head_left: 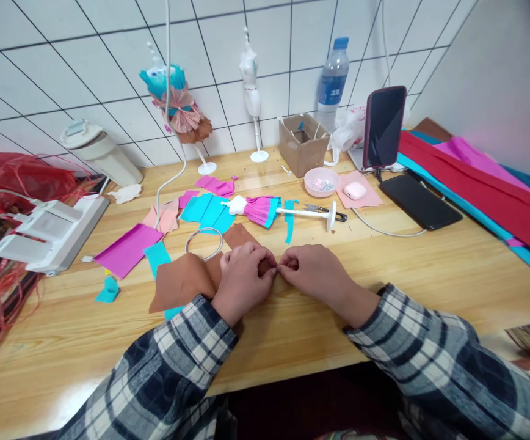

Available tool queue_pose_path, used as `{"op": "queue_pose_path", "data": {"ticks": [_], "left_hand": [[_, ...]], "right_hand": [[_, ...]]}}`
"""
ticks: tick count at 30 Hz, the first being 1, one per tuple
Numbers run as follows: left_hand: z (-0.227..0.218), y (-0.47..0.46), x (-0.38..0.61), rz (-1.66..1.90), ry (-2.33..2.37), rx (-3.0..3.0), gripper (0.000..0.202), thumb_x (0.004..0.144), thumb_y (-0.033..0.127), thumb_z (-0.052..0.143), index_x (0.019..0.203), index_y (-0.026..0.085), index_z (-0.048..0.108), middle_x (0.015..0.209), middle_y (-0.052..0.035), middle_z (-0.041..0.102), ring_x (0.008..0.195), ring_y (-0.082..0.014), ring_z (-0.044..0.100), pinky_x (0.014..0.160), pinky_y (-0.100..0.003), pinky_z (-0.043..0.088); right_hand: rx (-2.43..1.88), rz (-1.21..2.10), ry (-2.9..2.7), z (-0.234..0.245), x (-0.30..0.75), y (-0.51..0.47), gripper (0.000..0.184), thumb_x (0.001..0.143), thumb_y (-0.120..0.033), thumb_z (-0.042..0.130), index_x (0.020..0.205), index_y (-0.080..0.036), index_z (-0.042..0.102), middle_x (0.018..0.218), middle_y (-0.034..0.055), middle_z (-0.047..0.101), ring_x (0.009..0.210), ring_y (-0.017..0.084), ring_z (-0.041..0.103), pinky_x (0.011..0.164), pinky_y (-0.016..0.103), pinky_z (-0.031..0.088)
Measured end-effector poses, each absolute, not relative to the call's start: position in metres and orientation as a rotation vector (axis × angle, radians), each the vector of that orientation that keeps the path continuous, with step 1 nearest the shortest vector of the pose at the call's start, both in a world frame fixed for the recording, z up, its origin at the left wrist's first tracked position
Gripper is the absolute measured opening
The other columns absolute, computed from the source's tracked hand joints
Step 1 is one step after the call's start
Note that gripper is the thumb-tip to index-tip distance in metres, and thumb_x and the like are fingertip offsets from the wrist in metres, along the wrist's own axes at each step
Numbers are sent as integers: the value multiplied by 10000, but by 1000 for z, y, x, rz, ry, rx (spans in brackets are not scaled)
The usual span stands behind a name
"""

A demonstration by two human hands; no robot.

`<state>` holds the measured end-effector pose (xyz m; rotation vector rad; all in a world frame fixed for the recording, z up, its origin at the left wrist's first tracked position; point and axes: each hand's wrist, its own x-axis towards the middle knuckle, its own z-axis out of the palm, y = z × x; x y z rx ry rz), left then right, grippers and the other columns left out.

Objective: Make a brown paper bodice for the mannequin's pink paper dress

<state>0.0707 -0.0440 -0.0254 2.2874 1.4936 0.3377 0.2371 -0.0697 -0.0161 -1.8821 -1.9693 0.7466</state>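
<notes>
- Plaid sleeves (180,351) reach in from both sides, nearest us, over the desk (301,345).
- Our left hand (245,278) is curled, its thumb and index finger pressed together; they seem to pinch the brown strip (239,234), which runs beneath that hand.
- Our right hand (317,275) meets it tip to tip, thumb and index finger also closed, apparently on the strip's end; the pinched bit is too small to tell more.
- We judge the step in hand to be folding or gathering that edge; the next move calls for 1 pinch to hold firm while the other takes up a little more.
- By our left wrist lies a brown sheet (180,284), with a ring (204,229) just beyond.
- Past our hands, the form (236,206) lies down in its pleated skirt (261,211), scissors (341,217) near its base.
</notes>
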Motion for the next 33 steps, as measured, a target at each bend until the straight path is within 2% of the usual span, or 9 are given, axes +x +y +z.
{"op": "queue_pose_path", "data": {"ticks": [3, 6, 12, 16, 19, 23, 26, 28, 33], "left_hand": [[-26, -44, 71, 332, 1487, 2277, 61, 801, 297, 623, 845, 278, 660, 954, -19, 623, 1013, -260, 539, 907, -495, 312], [-27, -43, 71, 338, 1491, 2277, 63, 804, 299, 621, 852, 286, 660, 955, -14, 622, 1020, -259, 536, 919, -503, 306], [-27, -43, 71, 317, 1497, 2256, 76, 800, 288, 618, 868, 283, 651, 968, -19, 629, 1034, -269, 536, 933, -515, 305], [-27, -42, 71, 332, 1489, 2242, 110, 782, 268, 633, 891, 283, 639, 990, -12, 633, 1046, -270, 534, 949, -523, 297], [-28, -42, 70, 336, 1474, 2251, 114, 785, 267, 633, 897, 281, 638, 988, -13, 631, 1040, -270, 533, 949, -521, 301], [-25, -40, 67, 321, 1433, 2251, 98, 812, 295, 615, 901, 274, 649, 991, -18, 630, 1036, -260, 531, 938, -484, 328], [-21, -36, 64, 305, 1380, 2196, 173, 898, 332, 506, 922, 271, 666, 993, -16, 636, 1028, -240, 536, 924, -449, 353], [-20, -34, 63, 275, 1357, 2169, 215, 920, 297, 463, 942, 277, 676, 1008, -14, 643, 1029, -234, 543, 914, -440, 362], [-25, -34, 61, 303, 1346, 2241, 159, 825, 246, 608, 970, 277, 665, 1036, -16, 637, 1046, -244, 549, 928, -433, 369]], "right_hand": [[-1843, 815, -1978, -16, 242, -73, 190, 826, -285, 578, 900, -268, 753, 824, -19, 748, 702, 142, 625, 601, 254, 373], [-1851, 864, -1963, -16, 245, -74, 211, 841, -295, 572, 926, -292, 766, 840, -21, 756, 714, 149, 637, 603, 255, 386], [-1830, 865, -1922, -19, 247, -73, 231, 853, -281, 557, 951, -281, 766, 879, -14, 762, 757, 158, 656, 650, 259, 422], [-1870, 826, -1881, -20, 250, -75, 260, 848, -272, 557, 1024, -251, 747, 808, -2, 747, 705, 154, 643, 660, 266, 428], [-1836, 803, -1865, -22, 250, -76, 237, 839, -273, 564, 992, -257, 744, 742, -18, 724, 669, 147, 626, 641, 265, 418], [-1783, 890, -1723, -24, 248, -73, 137, 799, -317, 620, 826, -241, 731, 668, -35, 685, 607, 125, 590, 576, 241, 400], [-1790, 886, -1694, -24, 246, -68, 113, 776, -294, 632, 759, -223, 718, 663, -26, 678, 608, 122, 579, 560, 236, 384], [-1809, 861, -1710, -24, 246, -66, 122, 784, -282, 615, 759, -223, 718, 670, -22, 675, 617, 125, 573, 555, 241, 368], [-1843, 738, -1817, -24, 245, -66, 129, 784, -275, 617, 733, -231, 727, 739, 4, 653, 731, 156, 561, 631, 271, 382]]}}
